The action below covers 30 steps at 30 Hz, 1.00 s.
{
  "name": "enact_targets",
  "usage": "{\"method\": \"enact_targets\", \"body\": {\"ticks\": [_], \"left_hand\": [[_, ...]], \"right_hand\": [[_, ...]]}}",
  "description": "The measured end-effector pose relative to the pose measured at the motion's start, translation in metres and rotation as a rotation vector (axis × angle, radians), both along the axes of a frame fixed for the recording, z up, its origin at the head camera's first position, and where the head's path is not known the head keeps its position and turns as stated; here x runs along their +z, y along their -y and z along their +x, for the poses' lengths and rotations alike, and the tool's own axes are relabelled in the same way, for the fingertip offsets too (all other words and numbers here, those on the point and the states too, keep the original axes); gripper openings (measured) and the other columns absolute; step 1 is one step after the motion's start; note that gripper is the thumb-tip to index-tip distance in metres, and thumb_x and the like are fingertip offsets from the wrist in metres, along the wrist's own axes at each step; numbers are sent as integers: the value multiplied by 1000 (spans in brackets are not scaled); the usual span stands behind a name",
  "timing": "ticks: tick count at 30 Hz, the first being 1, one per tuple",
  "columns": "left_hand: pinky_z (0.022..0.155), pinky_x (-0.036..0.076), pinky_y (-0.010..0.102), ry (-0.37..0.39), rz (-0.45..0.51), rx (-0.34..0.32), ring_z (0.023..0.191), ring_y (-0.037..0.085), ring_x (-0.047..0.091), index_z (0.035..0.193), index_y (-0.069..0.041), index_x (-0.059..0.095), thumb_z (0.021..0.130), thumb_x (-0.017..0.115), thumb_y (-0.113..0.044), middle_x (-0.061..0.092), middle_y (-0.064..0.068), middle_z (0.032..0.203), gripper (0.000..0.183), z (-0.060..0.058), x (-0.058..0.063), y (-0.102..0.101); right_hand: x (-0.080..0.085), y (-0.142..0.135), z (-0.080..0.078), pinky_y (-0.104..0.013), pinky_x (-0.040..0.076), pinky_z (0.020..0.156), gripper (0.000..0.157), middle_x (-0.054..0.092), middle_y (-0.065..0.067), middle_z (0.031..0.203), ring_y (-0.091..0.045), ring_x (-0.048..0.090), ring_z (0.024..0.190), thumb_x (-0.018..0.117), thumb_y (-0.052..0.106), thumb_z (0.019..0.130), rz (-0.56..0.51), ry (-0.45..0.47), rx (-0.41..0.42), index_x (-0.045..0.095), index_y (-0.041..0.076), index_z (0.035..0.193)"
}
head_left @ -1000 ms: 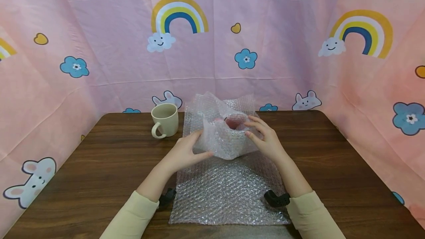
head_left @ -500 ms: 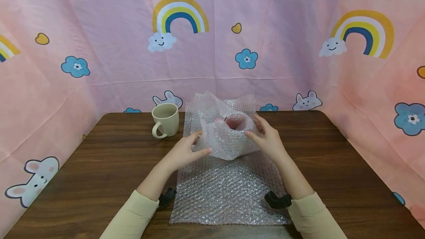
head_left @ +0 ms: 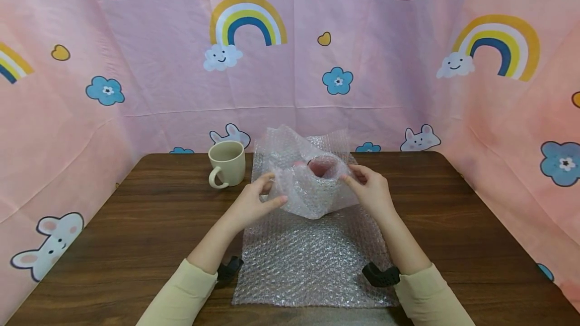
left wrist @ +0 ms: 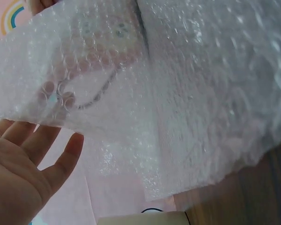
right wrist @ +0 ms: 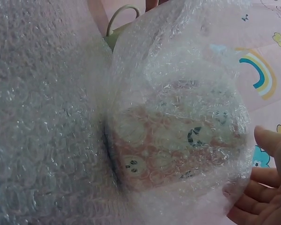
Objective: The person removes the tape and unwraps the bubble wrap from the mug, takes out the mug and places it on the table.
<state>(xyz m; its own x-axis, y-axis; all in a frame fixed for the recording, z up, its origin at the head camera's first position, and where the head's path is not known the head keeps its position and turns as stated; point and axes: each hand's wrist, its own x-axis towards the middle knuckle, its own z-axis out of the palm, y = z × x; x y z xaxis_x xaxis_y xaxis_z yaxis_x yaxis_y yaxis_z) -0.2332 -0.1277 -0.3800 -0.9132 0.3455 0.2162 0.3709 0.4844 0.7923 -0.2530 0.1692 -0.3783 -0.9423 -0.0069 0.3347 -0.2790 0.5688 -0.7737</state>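
Note:
A pink patterned mug (head_left: 320, 166) stands inside a loose wrapping of bubble wrap (head_left: 312, 196), its mouth showing at the top. Through the plastic, the left wrist view shows the mug's curved handle (left wrist: 100, 89). At the wrapping's left side, my left hand (head_left: 251, 205) has fingers and thumb spread, with some fingers behind the film's edge. My right hand (head_left: 373, 192) is at the right side near the rim, fingertips touching the plastic. In the right wrist view its thumb (right wrist: 271, 140) stands apart from the fingers.
A larger flat bubble wrap sheet (head_left: 312, 265) lies beneath on the brown wooden table (head_left: 149, 245). To the left stands a cream mug (head_left: 232, 167), its handle toward the front left. Patterned pink cloth (head_left: 294, 79) hangs behind and at both sides.
My right fingers have come down from around the mug's rim to the wrap's right edge, and the hand has shifted slightly right. My left hand has risen a little along the film.

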Motion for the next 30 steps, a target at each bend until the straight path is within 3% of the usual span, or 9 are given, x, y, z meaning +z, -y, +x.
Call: {"method": "enact_targets", "body": {"ticks": [8, 15, 18, 20, 22, 24, 26, 30], "left_hand": [[96, 41, 54, 12, 27, 41, 121, 36, 50, 146, 1, 33, 89, 67, -41, 54, 23, 130, 78, 1, 2, -1], [89, 48, 47, 36, 77, 37, 115, 32, 56, 145, 7, 31, 90, 67, -38, 46, 26, 138, 80, 0, 4, 2], [81, 52, 40, 28, 105, 4, 100, 25, 63, 137, 6, 45, 90, 68, -36, 62, 21, 119, 66, -3, 1, 5], [70, 52, 33, 16, 120, -20, 81, 18, 63, 125, 3, 57, 90, 68, -34, 68, 12, 97, 52, -7, -1, 8], [54, 44, 27, 0, 136, -44, 59, 11, 51, 107, -1, 65, 90, 68, -32, 61, 0, 70, 35, -10, -3, 11], [46, 33, 25, -10, 141, -51, 48, 9, 36, 99, -2, 68, 90, 68, -29, 48, -3, 57, 29, -11, -4, 14], [41, 23, 25, -13, 141, -49, 44, 9, 23, 78, 2, 65, 90, 69, -26, 34, -4, 50, 31, -12, -4, 15], [41, 20, 24, -18, 140, -60, 43, 8, 20, 70, 3, 69, 90, 69, -20, 30, -4, 47, 30, -12, -3, 16]], "right_hand": [[3, 3, 2, -35, 49, 69, 40, 67, -14, 98, -23, 57, 85, 69, 31, 90, -37, -38, -72, 67, 1, 117], [5, 2, 3, -31, 45, 65, 39, 64, -13, 96, -22, 52, 81, 67, 32, 92, -117, 29, -79, 68, 0, 114], [5, 2, 3, -31, 45, 66, 39, 64, -14, 96, -21, 52, 82, 66, 32, 92, -148, 67, -74, 68, -1, 113], [5, 1, 2, -29, 45, 66, 39, 64, -13, 96, -21, 52, 81, 66, 32, 92, -163, 82, -67, 69, -2, 111], [4, 0, 1, -28, 44, 65, 39, 64, -12, 94, -20, 51, 81, 66, 32, 92, -178, 93, -60, 69, -2, 110], [4, -1, 1, -27, 44, 65, 37, 64, -11, 93, -19, 51, 81, 67, 31, 92, -192, 97, -50, 69, -2, 108], [4, -2, 1, -27, 44, 66, 33, 63, -10, 94, -19, 51, 82, 67, 28, 92, -225, 98, -37, 69, -2, 106], [6, -4, 2, -25, 45, 69, 26, 63, -10, 99, -18, 52, 86, 67, 20, 92, -287, 75, -9, 68, -3, 103]]}}
